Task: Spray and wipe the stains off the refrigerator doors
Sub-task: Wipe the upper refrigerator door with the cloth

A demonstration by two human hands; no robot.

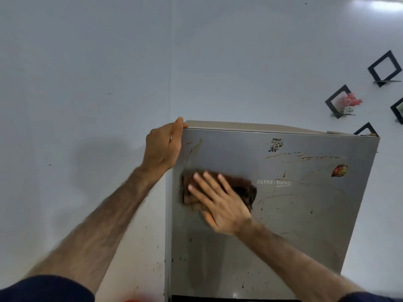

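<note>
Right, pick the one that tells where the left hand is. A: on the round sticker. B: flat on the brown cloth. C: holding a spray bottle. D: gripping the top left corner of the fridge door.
D: the left hand curls around the top left corner of the refrigerator door, while the right hand presses the brown cloth flat against it.

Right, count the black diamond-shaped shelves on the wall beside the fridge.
4 in view: top one; one holding a pink item; one cut off at the right edge; one partly hidden behind the fridge top. More may lie outside the frame.
</note>
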